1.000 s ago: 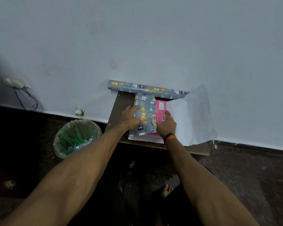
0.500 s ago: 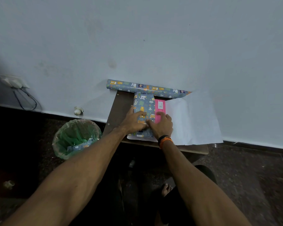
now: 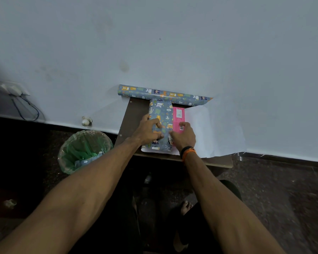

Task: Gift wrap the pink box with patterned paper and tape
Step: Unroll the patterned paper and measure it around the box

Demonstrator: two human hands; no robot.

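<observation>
The pink box (image 3: 178, 118) is seen lying flat on a small brown table (image 3: 136, 114), with most of its left part covered by a flap of the patterned paper (image 3: 161, 114) folded over it; only a pink strip with a white label and a barcode is left bare on the right. On the right of the box, the white underside of the sheet (image 3: 215, 129) is spread out over the table and up against the wall (image 3: 154, 43). The left hand (image 3: 148, 132) is laid on the folded flap, fingers curled down onto the paper and pressing it to the box. The right hand (image 3: 184, 137) is set just beside it, at the flap's edge, fingers bent onto the paper and the pink strip; whether the paper is pinched cannot be told. An orange and black wristband (image 3: 188, 152) is worn on the right wrist. Behind the box, a roll of the same patterned paper (image 3: 163, 94) is lying along the wall. To the left of the table, a bin lined with a green bag (image 3: 84, 151) is standing on the dark floor.
</observation>
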